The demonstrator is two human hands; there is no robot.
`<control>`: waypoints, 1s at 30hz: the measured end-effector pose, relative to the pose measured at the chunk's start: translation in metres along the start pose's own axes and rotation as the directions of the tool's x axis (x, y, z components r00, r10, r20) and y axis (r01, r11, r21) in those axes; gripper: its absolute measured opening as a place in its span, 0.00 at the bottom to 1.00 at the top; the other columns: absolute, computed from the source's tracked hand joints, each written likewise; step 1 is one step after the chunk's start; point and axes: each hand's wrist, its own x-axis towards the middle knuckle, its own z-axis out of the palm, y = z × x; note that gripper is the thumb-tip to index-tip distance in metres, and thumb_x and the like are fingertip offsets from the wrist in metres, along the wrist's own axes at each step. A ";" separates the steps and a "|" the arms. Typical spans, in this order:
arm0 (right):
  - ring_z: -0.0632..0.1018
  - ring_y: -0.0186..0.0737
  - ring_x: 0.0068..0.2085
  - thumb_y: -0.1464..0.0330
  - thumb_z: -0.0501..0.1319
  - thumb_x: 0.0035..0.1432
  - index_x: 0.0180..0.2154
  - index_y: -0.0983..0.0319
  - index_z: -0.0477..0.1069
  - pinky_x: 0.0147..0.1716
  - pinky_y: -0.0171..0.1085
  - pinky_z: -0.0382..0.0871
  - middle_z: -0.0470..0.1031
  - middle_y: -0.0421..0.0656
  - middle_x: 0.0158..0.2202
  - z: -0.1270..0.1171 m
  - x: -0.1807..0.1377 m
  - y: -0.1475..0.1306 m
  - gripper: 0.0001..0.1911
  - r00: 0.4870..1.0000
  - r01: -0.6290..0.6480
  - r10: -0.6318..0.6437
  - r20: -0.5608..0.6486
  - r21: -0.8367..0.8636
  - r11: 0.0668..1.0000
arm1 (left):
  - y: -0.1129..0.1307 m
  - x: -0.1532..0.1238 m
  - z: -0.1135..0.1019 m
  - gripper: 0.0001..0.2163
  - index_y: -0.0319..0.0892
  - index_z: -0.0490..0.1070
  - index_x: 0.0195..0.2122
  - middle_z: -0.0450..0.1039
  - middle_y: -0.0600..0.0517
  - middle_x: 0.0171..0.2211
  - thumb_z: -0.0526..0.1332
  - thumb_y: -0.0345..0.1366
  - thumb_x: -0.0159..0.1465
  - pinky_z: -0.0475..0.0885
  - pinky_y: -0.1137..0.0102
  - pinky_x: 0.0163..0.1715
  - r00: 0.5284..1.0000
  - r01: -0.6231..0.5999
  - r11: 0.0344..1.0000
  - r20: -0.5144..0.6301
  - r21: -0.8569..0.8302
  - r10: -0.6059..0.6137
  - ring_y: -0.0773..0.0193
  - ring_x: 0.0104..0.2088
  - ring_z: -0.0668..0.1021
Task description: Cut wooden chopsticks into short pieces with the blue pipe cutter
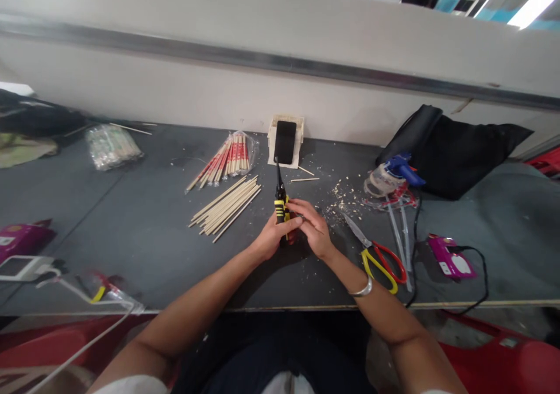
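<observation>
Both my hands meet at the middle of the dark grey table. My left hand is closed round the black-and-yellow handles of a pair of pliers, whose thin black nose points away from me. My right hand is closed too, its fingers pressed against the pliers' handles from the right. What lies between the fingers is too small to make out. A loose pile of bare wooden sticks lies just left of my hands.
A bundle of red-wrapped chopsticks and a small wooden stand holding a black phone stand behind. Right of me lie wood chips, red-and-yellow scissors, a blue glue gun, tape, a black bag and a pink device.
</observation>
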 end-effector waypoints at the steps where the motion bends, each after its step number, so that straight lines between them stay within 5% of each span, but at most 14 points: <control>1: 0.79 0.44 0.53 0.63 0.54 0.69 0.56 0.52 0.76 0.56 0.47 0.74 0.79 0.45 0.54 0.000 0.000 -0.001 0.18 0.997 -0.019 0.020 -0.071 0.002 1.000 | 0.001 0.000 0.000 0.22 0.42 0.66 0.32 0.60 0.62 0.16 0.75 0.50 0.50 0.61 0.74 0.17 1.000 0.014 1.000 0.000 0.000 -0.014 0.72 0.17 0.63; 6: 0.78 0.41 0.39 0.62 0.59 0.65 0.53 0.57 0.75 0.45 0.43 0.77 0.79 0.43 0.38 -0.003 0.001 -0.012 0.17 0.958 -0.030 -0.015 -0.286 -0.151 0.988 | 0.001 0.002 0.000 0.26 0.44 0.65 0.40 0.60 0.65 0.17 0.75 0.49 0.49 0.59 0.75 0.14 0.997 0.021 0.997 -0.078 0.071 -0.016 0.73 0.15 0.62; 11: 0.76 0.38 0.33 0.60 0.63 0.62 0.52 0.57 0.73 0.38 0.40 0.76 0.77 0.41 0.36 -0.004 0.000 -0.022 0.18 0.959 -0.002 -0.061 -0.278 -0.219 0.976 | -0.008 0.003 0.001 0.18 0.44 0.65 0.38 0.62 0.64 0.16 0.70 0.45 0.52 0.59 0.74 0.16 0.992 0.016 0.972 -0.123 0.234 0.013 0.72 0.14 0.63; 18: 0.75 0.36 0.29 0.54 0.66 0.59 0.40 0.56 0.72 0.32 0.36 0.74 0.75 0.39 0.30 0.000 -0.001 -0.023 0.14 0.939 -0.075 -0.019 -0.343 -0.258 0.963 | -0.010 0.002 0.003 0.10 0.45 0.67 0.32 0.74 0.57 0.26 0.65 0.35 0.49 0.67 0.71 0.31 0.969 -0.131 0.844 -0.112 0.521 0.219 0.63 0.31 0.75; 30: 0.77 0.36 0.27 0.52 0.59 0.66 0.35 0.57 0.72 0.32 0.36 0.74 0.78 0.41 0.29 -0.010 0.004 -0.025 0.16 0.920 -0.054 -0.105 -0.377 -0.389 0.919 | -0.010 0.001 0.009 0.11 0.46 0.68 0.34 0.74 0.56 0.25 0.64 0.39 0.50 0.62 0.70 0.29 0.971 -0.086 0.790 -0.126 0.607 0.202 0.63 0.27 0.72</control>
